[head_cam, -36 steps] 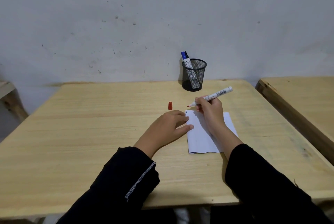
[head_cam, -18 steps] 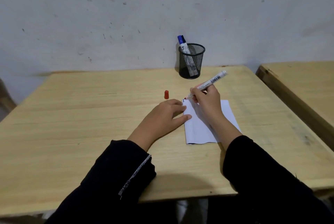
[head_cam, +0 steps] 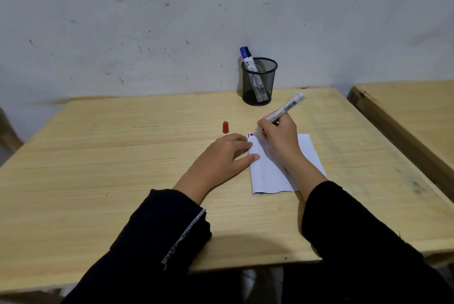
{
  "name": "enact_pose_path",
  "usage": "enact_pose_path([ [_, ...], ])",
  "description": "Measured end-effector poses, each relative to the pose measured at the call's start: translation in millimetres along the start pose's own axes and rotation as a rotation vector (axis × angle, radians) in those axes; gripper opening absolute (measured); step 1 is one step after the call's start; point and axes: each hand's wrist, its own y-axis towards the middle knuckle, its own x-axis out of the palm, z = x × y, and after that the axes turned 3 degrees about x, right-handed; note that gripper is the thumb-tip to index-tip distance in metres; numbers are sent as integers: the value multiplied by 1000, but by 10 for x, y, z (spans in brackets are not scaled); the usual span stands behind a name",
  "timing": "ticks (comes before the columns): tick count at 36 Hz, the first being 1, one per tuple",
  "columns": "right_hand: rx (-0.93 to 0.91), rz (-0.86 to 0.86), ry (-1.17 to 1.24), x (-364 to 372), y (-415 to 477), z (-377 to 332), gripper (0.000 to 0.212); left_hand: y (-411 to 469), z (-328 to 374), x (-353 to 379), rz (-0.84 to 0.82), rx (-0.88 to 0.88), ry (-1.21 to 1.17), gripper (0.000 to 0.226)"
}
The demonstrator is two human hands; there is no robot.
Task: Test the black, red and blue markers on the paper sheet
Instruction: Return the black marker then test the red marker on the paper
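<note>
A white paper sheet [head_cam: 267,173] lies on the wooden table [head_cam: 122,156]. My right hand [head_cam: 278,136] grips the uncapped red marker [head_cam: 286,108], its tip touching the sheet's far left corner beside a short dark mark. My left hand [head_cam: 221,154] lies flat on the table, fingertips pressing the sheet's left edge. The red cap [head_cam: 225,127] stands on the table just beyond my left hand. The blue marker [head_cam: 245,57] and the black marker [head_cam: 250,52] stand capped in a black mesh cup [head_cam: 259,82] at the table's far edge.
A grey, speckled wall rises right behind the table. A second wooden table [head_cam: 412,112] stands to the right across a narrow gap. Part of a wooden piece of furniture shows at the far left edge.
My right hand has lowered the red marker's tip onto the sheet's far left corner. The view has shifted a little; my left hand stays on the sheet's edge.
</note>
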Motion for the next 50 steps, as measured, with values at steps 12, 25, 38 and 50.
enact_pose_path([
  [12, -8, -21, -20, -15, -21, -40, 16, 7, -18, 10, 11, 8, -11, 38],
  [25, 161, 26, 437, -93, 54, 220, 10, -86, -130, 117, 50, 25, 21, 40],
  [38, 22, 37, 537, -236, 169, -414, 5, 594, -78, -201, 229, -302, -47, 21],
  [50, -35, -51, 514, -185, 97, -443, 11, 605, 270, -342, 396, -431, -1266, 7],
])
